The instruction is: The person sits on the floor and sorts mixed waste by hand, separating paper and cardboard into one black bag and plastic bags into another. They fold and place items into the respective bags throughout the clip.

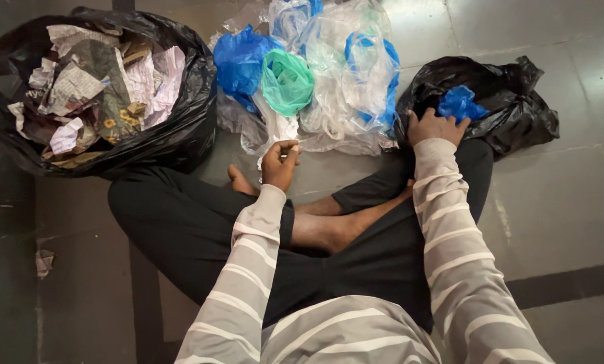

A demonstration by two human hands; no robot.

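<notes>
Below, the person sat cross-legged on the tiled floor [571, 202], sleeves striped grey and white. The left hand [279, 164] had its fingers pinched shut on a thin edge of clear plastic at the near side of the heap of plastic bags [329, 87], which lay on the floor just ahead of the knees, blue, green and clear ones mixed together. The right hand [435, 126] was at the mouth of the small black bag [511, 108] on the right, its grip closed on a crumpled blue bag [461, 102] lying at that opening. Well apart, on the left, a large black bag [180, 128] stood open, full of torn paper [93, 87].
</notes>
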